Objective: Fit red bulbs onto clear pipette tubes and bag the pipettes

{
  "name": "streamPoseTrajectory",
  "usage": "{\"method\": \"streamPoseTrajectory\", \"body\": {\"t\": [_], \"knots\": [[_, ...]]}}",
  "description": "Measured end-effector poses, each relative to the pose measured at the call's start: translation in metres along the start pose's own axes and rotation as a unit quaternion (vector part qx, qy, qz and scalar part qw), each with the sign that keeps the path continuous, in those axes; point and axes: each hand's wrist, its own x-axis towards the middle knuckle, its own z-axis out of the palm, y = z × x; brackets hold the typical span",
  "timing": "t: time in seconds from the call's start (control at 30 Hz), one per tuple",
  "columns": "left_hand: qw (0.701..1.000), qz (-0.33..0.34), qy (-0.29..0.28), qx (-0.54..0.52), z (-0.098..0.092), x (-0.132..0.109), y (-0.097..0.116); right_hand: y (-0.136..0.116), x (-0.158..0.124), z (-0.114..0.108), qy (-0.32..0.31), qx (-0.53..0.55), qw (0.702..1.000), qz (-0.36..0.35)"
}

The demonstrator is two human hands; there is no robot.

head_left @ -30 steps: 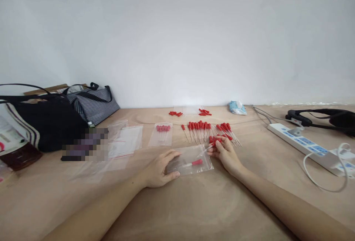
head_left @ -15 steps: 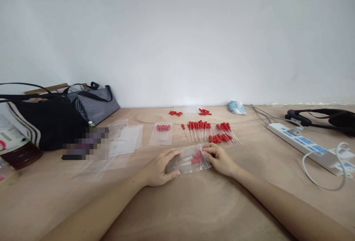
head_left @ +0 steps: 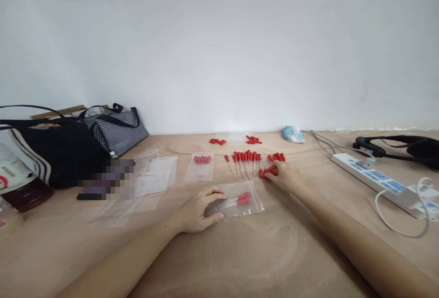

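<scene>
My left hand (head_left: 202,210) holds the left end of a clear zip bag (head_left: 255,204), its thumb below and its fingers above. Inside lie a few droppers (head_left: 243,198) with red rubber bulbs pointing right. My right hand (head_left: 284,176) reaches to the loose droppers at the right, its fingertips closed at the red bulb of one lying in front; the fingers partly hide it. Beside it a row of droppers (head_left: 247,156) lies with bulbs away from me. Farther left, a filled bag (head_left: 203,160) of several droppers lies flat.
Flat clear bags (head_left: 156,172) lie at the left, near a striped bag (head_left: 120,126) and a black bag (head_left: 72,151). More red bulbs (head_left: 217,141) lie by the wall. At the right are a power strip (head_left: 373,176), cables, a black headset (head_left: 394,144) and a blue-white packet (head_left: 293,134).
My right hand has let go of the zip bag's open end and moved up and right to the loose droppers. My left hand stays at the bag, which lies flatter.
</scene>
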Motion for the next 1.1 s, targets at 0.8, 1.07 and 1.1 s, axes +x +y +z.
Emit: {"method": "streamPoseTrajectory", "body": {"t": [0.8, 1.07, 1.1], "knots": [[1.000, -0.009, -0.007, 0.010, 0.000, 0.000, 0.000, 0.013, -0.016, -0.005, 0.075, 0.625, 0.768, 0.122], [1.000, -0.005, -0.011, 0.012, 0.000, 0.001, 0.000, -0.002, -0.029, 0.012, 0.002, 0.672, 0.722, 0.164], [1.000, -0.005, -0.009, 0.011, 0.000, 0.000, 0.000, -0.004, -0.031, 0.013, -0.003, 0.680, 0.715, 0.164]]}}
